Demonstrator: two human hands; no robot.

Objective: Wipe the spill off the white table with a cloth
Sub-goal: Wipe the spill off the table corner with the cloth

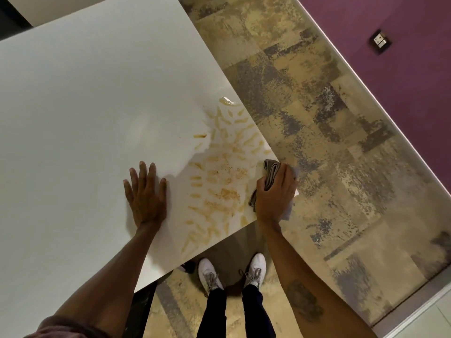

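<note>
A brownish spill (224, 172) is smeared in streaks over the near right corner of the white table (85, 106). A small puddle (225, 101) of it lies further up, at the table's right edge. My right hand (275, 193) presses a folded grey cloth (269, 173) at the right edge of the table, beside the smears. My left hand (145, 191) lies flat on the table with fingers spread, just left of the spill, holding nothing.
Patterned tan and grey floor (317, 118) runs along the table's right side. A purple wall (402, 57) with a socket plate (380, 41) stands beyond. My feet in white shoes (210, 274) are under the near table corner.
</note>
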